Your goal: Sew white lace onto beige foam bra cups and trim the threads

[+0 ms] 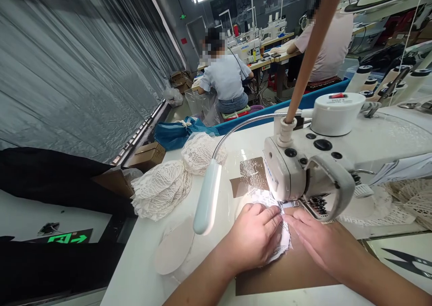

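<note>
A white lace piece with a curved edge lies under the sewing machine's needle area, lit brightly. My left hand is on top of it, fingers bent and pressed together, gripping the lace close to the presser foot. From the other side comes my right hand, fingers stretched out and lying flat, their tips touching the lace edge beside the foot. The machine head partly hides that hand's far fingers. Beneath both hands is a brown plate on the white table.
A gooseneck lamp arches over the table left of my hands. Stacked lace pieces and a beige oval piece lie there too. Black scissors rest at the right. Thread cones stand behind. Two people sit further off.
</note>
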A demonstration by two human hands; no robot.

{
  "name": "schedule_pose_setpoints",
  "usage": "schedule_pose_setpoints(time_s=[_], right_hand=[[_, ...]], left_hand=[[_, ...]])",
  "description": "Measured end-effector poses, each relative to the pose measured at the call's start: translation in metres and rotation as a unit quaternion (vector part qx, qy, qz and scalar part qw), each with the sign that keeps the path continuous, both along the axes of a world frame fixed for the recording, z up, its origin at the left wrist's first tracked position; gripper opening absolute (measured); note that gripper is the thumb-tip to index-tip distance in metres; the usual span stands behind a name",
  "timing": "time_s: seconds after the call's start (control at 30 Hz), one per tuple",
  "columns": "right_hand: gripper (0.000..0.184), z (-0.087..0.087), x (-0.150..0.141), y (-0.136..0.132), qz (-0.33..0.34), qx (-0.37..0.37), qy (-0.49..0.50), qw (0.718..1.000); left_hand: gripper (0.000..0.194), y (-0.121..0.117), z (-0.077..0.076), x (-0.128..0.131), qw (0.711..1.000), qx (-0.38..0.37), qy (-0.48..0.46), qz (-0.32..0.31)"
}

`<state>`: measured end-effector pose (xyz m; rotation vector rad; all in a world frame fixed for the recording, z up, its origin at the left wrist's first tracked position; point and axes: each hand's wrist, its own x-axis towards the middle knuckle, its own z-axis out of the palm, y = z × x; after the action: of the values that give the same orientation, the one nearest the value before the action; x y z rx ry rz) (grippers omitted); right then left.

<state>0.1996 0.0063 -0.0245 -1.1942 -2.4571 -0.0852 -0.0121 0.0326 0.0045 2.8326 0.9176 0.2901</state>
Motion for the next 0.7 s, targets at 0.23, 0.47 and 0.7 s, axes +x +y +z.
schedule_pose_setpoints(time_s=[0.23,0.47,0.7], right_hand=[[0.046,-0.003,-0.002,0.004,-0.018,0.035,0.002,0.999],[0.042,-0.015,0.008,0.001,-0.017,-0.065,0.034,0.997],[0.044,-0.019,0.011,0.003,-0.004,-0.042,0.012,0.999]], left_hand=[[0.039,0.004,-0.003,0.000,1.000,0.026,0.002,0.006],[0.038,0.003,-0.011,-0.001,0.999,0.039,-0.012,0.004],[0.036,0.010,-0.008,-0.003,0.999,0.028,-0.020,0.019]])
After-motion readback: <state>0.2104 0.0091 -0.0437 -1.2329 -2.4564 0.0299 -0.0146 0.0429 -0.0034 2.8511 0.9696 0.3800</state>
